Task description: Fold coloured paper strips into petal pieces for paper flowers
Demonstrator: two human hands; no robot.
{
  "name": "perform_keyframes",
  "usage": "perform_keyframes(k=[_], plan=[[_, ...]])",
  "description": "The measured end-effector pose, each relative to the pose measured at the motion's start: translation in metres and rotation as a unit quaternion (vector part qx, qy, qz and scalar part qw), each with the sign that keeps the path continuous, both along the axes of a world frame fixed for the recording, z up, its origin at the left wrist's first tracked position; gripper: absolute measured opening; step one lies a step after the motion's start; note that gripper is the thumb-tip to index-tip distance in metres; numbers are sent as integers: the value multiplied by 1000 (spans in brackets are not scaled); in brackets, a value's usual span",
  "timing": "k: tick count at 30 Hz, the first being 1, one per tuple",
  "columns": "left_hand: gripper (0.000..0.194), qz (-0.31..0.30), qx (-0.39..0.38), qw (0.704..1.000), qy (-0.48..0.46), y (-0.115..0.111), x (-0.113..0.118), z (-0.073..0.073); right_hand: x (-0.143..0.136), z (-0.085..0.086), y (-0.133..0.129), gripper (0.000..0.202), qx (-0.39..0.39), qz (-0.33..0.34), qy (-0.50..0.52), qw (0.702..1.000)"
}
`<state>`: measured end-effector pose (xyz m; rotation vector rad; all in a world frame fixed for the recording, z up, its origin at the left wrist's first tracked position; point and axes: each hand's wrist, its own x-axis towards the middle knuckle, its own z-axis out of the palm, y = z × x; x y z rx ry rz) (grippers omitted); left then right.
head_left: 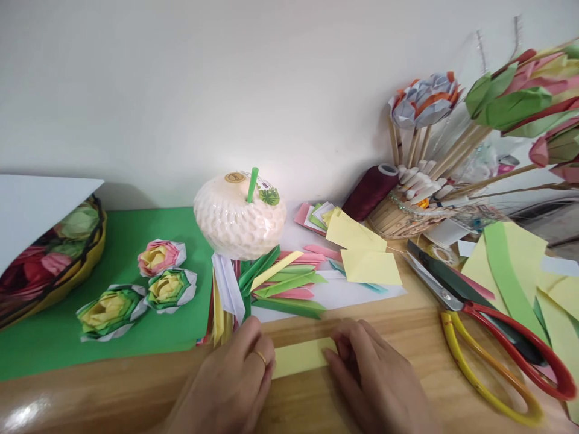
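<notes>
A strip of yellow paper point(301, 358) lies level between my two hands, just above or on the wooden table; I cannot tell which. My left hand point(239, 377) has its fingers closed on the strip's left end, and a gold ring shows on one finger. At the right end, my right hand point(368, 367) pinches the paper between thumb and fingers. Beyond the strip are folded paper pieces point(289, 280) in green, pink and yellow. White folded strips point(227, 286) stand close past my left hand.
Red- and yellow-handled scissors point(456, 301) lie on the right beside paper sheets point(520, 265). A white ridged container point(239, 220) stands at the back. Three paper flowers point(169, 289) rest on green card point(131, 232) at left. A basket point(393, 211) of stemmed paper flowers stands back right.
</notes>
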<state>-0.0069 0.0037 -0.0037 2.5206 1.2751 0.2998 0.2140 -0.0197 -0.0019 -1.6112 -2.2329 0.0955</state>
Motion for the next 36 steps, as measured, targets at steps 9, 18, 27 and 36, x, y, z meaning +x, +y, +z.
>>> perform_keyframes(k=[9, 18, 27, 36], plan=[[23, -152, 241, 958, -20, 5, 9, 5, 1, -3, 2, 15, -5, 20, 20, 1000], [36, -174, 234, 954, 74, 0, 3, -7, 2, 14, -21, 38, 47, 197, -85, 976], [38, -191, 241, 946, 101, -6, -6, -3, -1, 10, -35, 41, 72, 132, -149, 977], [35, -171, 258, 942, 127, -21, -41, -4, 14, 8, -39, 37, 102, 106, -176, 973]])
